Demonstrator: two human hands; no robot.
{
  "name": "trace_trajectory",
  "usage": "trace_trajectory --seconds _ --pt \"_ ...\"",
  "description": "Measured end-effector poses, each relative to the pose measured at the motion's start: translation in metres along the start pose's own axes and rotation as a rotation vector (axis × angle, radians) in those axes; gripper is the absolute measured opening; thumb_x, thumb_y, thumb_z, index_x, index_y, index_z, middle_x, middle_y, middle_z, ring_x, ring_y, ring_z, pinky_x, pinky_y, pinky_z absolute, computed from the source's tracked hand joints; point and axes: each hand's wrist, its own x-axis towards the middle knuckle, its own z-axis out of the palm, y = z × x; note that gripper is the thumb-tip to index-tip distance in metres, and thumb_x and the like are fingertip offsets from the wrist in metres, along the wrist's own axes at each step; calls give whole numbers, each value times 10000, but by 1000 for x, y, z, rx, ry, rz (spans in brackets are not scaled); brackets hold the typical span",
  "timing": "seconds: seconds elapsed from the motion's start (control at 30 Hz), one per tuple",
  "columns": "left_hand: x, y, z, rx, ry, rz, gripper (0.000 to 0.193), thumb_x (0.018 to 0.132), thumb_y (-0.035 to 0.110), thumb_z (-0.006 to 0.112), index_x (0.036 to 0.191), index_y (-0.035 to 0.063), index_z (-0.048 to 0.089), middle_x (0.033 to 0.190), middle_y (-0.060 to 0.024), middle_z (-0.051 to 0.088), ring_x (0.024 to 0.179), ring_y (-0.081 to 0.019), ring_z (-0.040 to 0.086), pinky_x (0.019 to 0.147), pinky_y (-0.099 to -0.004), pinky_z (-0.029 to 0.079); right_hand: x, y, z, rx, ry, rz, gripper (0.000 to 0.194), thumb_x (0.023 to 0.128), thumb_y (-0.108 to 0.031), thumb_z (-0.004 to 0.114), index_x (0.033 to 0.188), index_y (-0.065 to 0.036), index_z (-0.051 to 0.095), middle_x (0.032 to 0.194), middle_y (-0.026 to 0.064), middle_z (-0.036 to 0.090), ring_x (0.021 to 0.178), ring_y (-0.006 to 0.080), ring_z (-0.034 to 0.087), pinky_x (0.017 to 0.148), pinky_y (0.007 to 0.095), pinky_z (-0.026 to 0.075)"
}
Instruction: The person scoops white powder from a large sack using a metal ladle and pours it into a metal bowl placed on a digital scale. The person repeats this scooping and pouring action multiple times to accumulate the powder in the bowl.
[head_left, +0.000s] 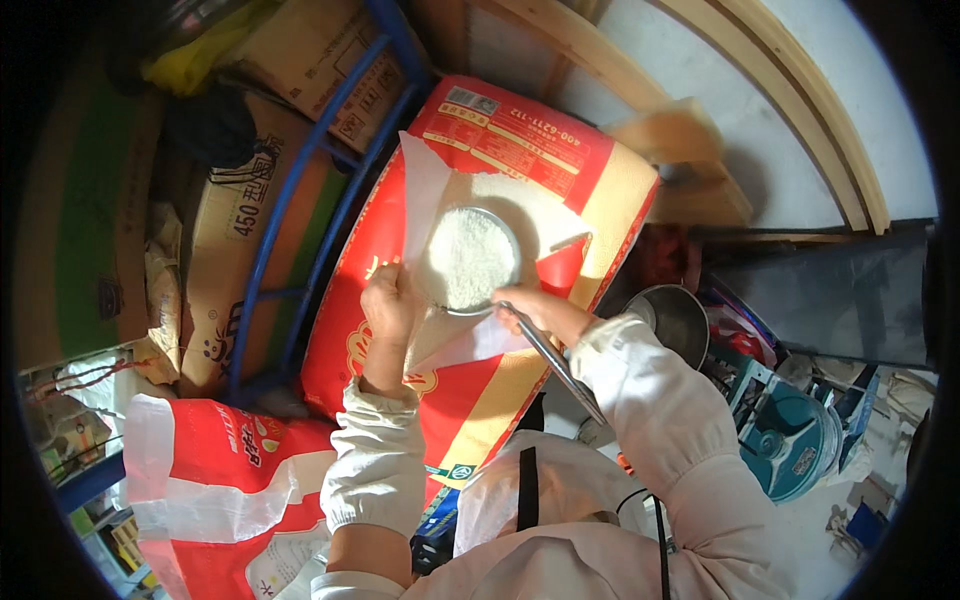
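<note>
A large red and gold sack (457, 397) lies before me, cut open on its upper face. Its white inner side shows where a flap (424, 184) is folded back. Inside the opening is a round metal scoop (517, 251), heaped with a white, grainy or powdery food (471, 259), perhaps rice or flour. My right hand (536, 309) grips the scoop's long metal handle (555, 360) close to the bowl. At the left edge of the cut, my left hand (388, 304) is closed on the sack's flap, its fingertips partly hidden.
A blue metal frame (274, 232) and cardboard boxes (225, 247) stand at left. Another red sack (225, 457) sits lower left. Right of the large sack are a metal pot (679, 322) and a teal machine (780, 442). Wooden framing (795, 97) borders the upper right.
</note>
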Motion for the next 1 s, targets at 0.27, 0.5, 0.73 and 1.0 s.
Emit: trace_trajectory --seconds 0.27,0.5,0.73,1.0 --pt "3 -13 2 -11 -25 -53 153 792 152 575 733 12 586 721 -187 571 672 -351 562 595 -380 452 -18 -5 -6 -101 86 3 342 823 -336 454 553 -136 390 459 -9 362 390 106 329 391 258 281" --pt "2 -15 5 -52 -12 -121 182 795 177 580 710 16 584 712 -182 571 656 -350 559 585 -377 448 -52 -4 13 77 165 -7 265 797 -249 475 578 -138 374 459 -31 347 359 79 318 346 227 256" --pt "1 -28 17 36 -58 18 212 811 208 537 677 47 574 707 -184 582 612 -353 570 547 -406 458 -156 31 33 224 83 -204 128 777 -165 501 712 -91 420 490 -12 394 355 68 339 333 227 256" --pt "9 -25 40 350 -248 226 221 821 266 492 778 53 531 711 -212 576 663 -404 565 557 -485 442 -295 207 -1 140 344 -522 164 727 -176 511 627 -56 459 432 24 373 342 91 345 330 254 285"
